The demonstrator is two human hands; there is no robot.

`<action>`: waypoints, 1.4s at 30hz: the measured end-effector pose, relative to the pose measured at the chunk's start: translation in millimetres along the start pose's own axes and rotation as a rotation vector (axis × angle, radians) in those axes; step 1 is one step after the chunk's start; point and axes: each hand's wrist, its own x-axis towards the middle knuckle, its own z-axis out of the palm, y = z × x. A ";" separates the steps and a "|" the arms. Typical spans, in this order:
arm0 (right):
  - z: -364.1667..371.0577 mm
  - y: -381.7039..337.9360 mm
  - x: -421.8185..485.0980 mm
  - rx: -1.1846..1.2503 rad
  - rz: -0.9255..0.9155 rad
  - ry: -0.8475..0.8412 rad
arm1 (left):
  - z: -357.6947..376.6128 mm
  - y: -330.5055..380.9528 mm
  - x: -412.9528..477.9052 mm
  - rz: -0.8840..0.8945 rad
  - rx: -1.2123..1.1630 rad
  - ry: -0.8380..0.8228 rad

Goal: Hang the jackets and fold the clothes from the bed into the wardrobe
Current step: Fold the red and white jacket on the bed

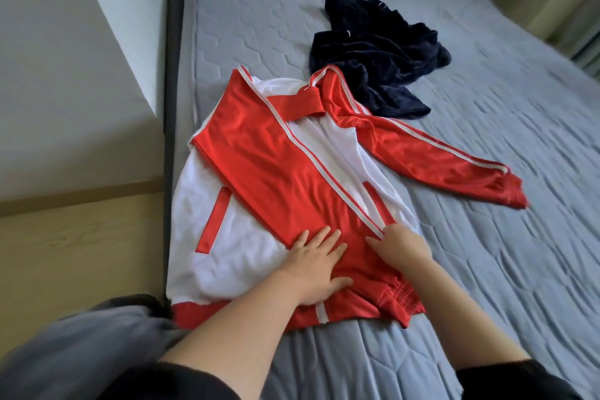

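Both hands, left hand (319, 265) and right hand (401, 245), press flat-fingered on the red jacket (276, 153); its long axis runs toward 12 o'clock, unfolded sleeve (444, 156) at 2, nearer the right.

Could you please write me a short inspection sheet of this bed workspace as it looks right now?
Surface: grey quilted mattress, bare of bedding, dark bed frame along its left edge.
Job's things: red and white jacket lies flat, one sleeve folded across the body, the other stretched out to the right; dark navy garment lies crumpled beyond it.
Clutter: nothing seen.
Grippers: left hand rests flat on the jacket near its hem; right hand rests beside it, fingers straight.
Cables: nothing seen.
Surroundings: pale wall and light wooden floor on the left; wardrobe not in view.
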 end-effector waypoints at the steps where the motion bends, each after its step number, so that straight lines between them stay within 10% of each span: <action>1: -7.1 4.3 0.6 0.040 0.014 -0.095 | -2.9 2.1 -1.3 -0.021 -0.078 -0.003; 6: -62.5 -9.8 -0.2 0.196 -0.022 -0.188 | -34.9 -3.2 2.1 -0.343 -1.035 0.196; 12: -94.1 -80.7 -24.8 1.287 -0.188 -0.646 | -71.6 -63.6 -23.7 -0.667 -1.865 0.088; 22: -53.1 -78.5 -21.1 0.319 -0.246 -0.193 | -70.2 -72.2 -30.3 -0.709 -1.344 -0.040; 28: -49.0 -77.8 -26.6 0.367 -0.274 -0.246 | -68.6 -71.9 -33.3 -0.772 -1.452 -0.025; 33: -61.7 -84.4 -42.4 1.078 -0.544 -0.601 | -81.0 -97.5 -44.2 -0.817 -1.476 -0.048; 42: -23.5 -104.3 4.2 0.830 -0.033 -0.142 | -74.2 -101.2 -51.8 -0.796 -0.861 -0.226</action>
